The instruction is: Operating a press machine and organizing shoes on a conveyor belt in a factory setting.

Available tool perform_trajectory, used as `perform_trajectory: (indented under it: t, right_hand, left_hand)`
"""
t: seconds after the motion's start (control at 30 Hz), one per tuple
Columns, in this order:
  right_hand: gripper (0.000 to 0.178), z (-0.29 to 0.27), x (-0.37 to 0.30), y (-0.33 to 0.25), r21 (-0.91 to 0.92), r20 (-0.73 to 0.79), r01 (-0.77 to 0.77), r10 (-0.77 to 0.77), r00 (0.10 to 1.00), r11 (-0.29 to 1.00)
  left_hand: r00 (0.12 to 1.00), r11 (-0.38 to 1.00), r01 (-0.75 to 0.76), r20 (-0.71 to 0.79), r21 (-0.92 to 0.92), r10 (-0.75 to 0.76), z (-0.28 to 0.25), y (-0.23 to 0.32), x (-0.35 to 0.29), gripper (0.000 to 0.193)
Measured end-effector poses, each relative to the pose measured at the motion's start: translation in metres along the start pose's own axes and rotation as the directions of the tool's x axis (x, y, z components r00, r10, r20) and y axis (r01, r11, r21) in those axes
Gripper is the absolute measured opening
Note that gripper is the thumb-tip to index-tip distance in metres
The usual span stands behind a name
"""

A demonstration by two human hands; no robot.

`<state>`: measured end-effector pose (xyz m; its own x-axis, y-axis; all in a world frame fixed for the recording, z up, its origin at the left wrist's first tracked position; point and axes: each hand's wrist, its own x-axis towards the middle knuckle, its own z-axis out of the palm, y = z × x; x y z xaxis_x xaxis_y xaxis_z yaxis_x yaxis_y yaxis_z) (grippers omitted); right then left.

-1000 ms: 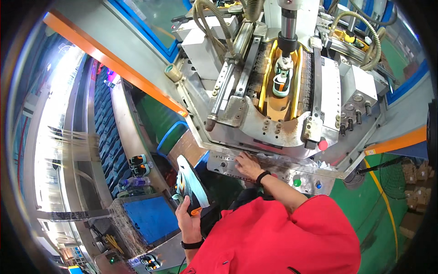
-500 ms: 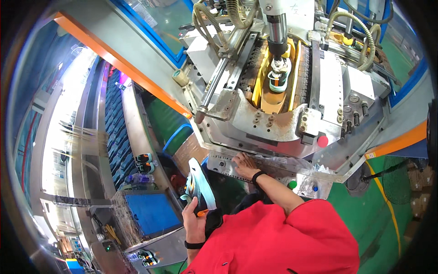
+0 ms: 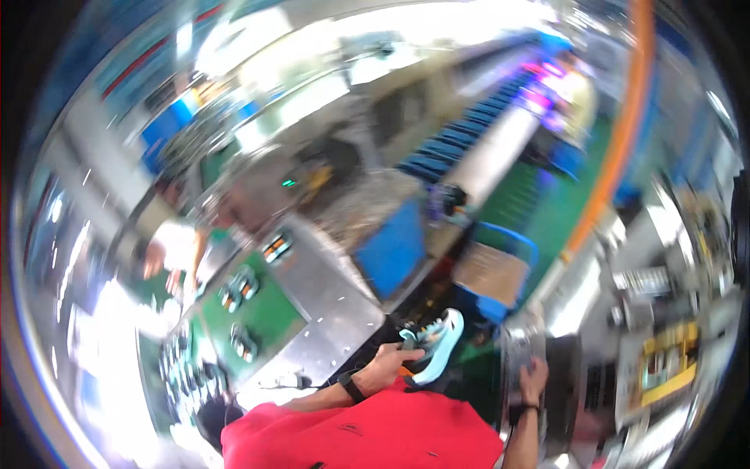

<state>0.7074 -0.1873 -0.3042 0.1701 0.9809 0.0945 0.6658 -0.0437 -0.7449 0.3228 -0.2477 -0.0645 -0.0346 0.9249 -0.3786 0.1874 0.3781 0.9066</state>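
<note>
The view is blurred by motion. My left hand (image 3: 391, 363), with a black watch on the wrist, is shut on a shoe (image 3: 434, 346) that has a pale blue sole and a dark upper, held in front of my red shirt. My right hand (image 3: 533, 374), wearing a black wristband, rests with spread fingers on the grey metal front of a large machine (image 3: 582, 391) at the right. A yellow part (image 3: 664, 361) shows inside that machine.
A green conveyor belt (image 3: 269, 316) carrying several shoes runs at the left beside a steel table (image 3: 328, 297). Another person (image 3: 168, 250) in white stands by it. A blue bin (image 3: 394, 246) and a cardboard box (image 3: 488, 273) sit ahead; an orange beam (image 3: 617, 156) slants at right.
The view has swung sharply left, away from the machine toward the conveyor. My left hand still holds the shoe; my right hand stays on the machine's front.
</note>
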Motion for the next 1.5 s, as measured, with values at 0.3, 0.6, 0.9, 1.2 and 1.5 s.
perform_trajectory:
  t: [0.3, 0.6, 0.9, 1.2, 1.5]
  right_hand:
    - [0.02, -0.024, 0.153, -0.263, 0.286, 0.012, 0.334, -0.352, 0.936, 0.898]
    - [0.045, 0.086, 0.204, -0.743, -0.177, 0.106, 0.984, -0.994, 0.007, -0.012]
    - [0.076, 0.318, 0.193, -1.04, -0.223, 0.407, 0.785, -0.787, -0.464, -0.578]
    - [0.084, 0.517, 0.214, -1.15, -0.09, 0.514, 0.668, -0.609, -0.604, -0.738]
    - [0.078, 0.518, 0.234, -1.178, -0.157, 0.688, 0.873, -0.685, -0.238, -0.462]
  left_hand:
    - [0.66, 0.582, 0.096, -0.385, -0.808, -0.644, -0.148, -0.168, -0.009, 0.029]
    - [0.472, 0.587, -0.277, -0.64, -0.761, -0.606, -0.357, -0.306, 0.035, 0.023]
    - [0.153, 0.709, -0.233, -0.745, -0.666, -0.649, -0.574, -0.401, 0.136, 0.028]
    - [-0.11, 0.882, 0.357, -0.952, -0.307, -0.287, -0.694, -0.4, 0.183, 0.056]
    - [-0.167, 0.909, 0.307, -0.956, -0.281, -0.24, -0.721, -0.421, 0.174, 0.074]
